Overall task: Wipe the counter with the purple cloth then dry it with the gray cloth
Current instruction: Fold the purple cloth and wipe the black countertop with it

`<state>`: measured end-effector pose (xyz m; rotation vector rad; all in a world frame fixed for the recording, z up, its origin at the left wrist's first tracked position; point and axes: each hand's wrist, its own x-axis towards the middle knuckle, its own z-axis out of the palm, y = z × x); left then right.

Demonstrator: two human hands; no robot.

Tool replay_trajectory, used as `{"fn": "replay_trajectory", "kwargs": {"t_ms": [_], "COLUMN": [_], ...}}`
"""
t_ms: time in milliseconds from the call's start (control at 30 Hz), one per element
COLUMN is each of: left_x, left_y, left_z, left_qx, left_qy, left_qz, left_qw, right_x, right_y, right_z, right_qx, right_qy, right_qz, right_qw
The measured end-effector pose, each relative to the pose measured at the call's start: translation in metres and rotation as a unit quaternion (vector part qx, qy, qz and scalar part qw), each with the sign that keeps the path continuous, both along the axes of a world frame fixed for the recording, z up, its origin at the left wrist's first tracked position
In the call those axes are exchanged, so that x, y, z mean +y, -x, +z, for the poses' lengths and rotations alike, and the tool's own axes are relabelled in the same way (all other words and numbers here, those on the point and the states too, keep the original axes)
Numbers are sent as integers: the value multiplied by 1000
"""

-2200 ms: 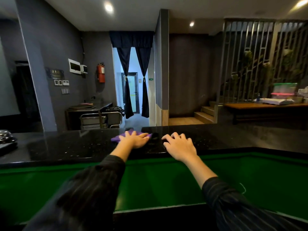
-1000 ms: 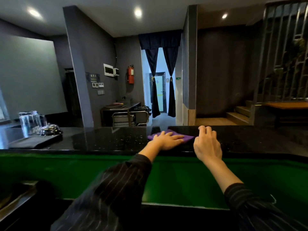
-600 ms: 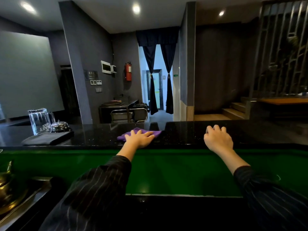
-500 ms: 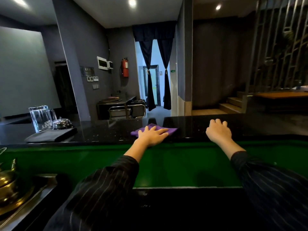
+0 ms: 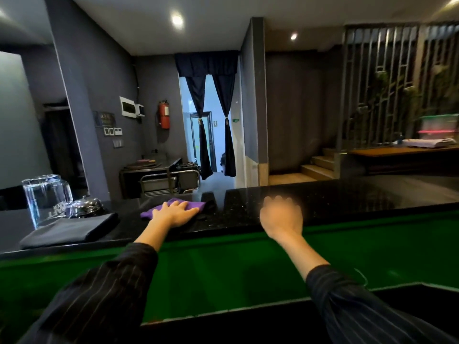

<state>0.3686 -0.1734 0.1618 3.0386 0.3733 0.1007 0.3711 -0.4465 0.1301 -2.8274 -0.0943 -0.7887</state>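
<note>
The left hand (image 5: 175, 213) lies flat on the purple cloth (image 5: 152, 212). Its fingers are straight, slightly spread and pointing to the far right, and the palm presses the cloth down on the black counter (image 5: 347, 199). The cloth lies left of the counter's middle, between the near and far edges. Its purple corners show to the left of the hand and beyond the fingertips.

The right hand (image 5: 282, 217) is at the counter's near edge, to the right of the left hand and apart from it, with its back to the camera. It is blurred. Its fingers look loosely bent and close together, and nothing shows in them. It cannot be told whether it touches the counter.

The gray cloth (image 5: 67, 230) lies folded on the near left end of the counter, well left of the purple cloth, and neither hand touches it. Clear glasses (image 5: 46, 197) stand upside down at its far left edge. A shiny metal bell (image 5: 84, 207) sits just beyond it, beside the glasses.

Both forearms reach across a green panel (image 5: 223, 264) below the counter. Dark striped sleeves (image 5: 99, 294) cover the arms almost to the wrists.
</note>
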Motion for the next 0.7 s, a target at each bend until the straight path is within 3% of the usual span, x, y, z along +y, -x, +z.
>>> {"fn": "replay_trajectory", "kwargs": {"t_ms": [100,233,333,433,500,567,633,700], "left_x": [-18,-46,-55,-52,-45,-36,-28,-26], "left_y": [2,29,57,79,88,93,96,98], "left_z": [2,5,11,13,22,38,54,65], "left_qx": [8,15,41,8,-9,-36,-64,-76], "left_qy": [0,8,-32,-67,27,150,260,340], "left_qz": [-22,-123,-181,-228,-249,-251,-232,-211], "left_qw": [1000,992,982,971,968,956,935,913], "right_x": [3,4,7,12,13,13,15,19], "right_y": [-2,0,8,21,32,44,59,70], "right_z": [0,6,13,21,31,46,64,81], "right_qx": [16,62,129,205,246,291,296,275], "right_qy": [8,7,-13,-10,-48,-157,-239,-271], "right_qz": [-11,-14,-1,14,77,180,251,289], "right_qw": [1000,998,992,979,965,926,890,876]}}
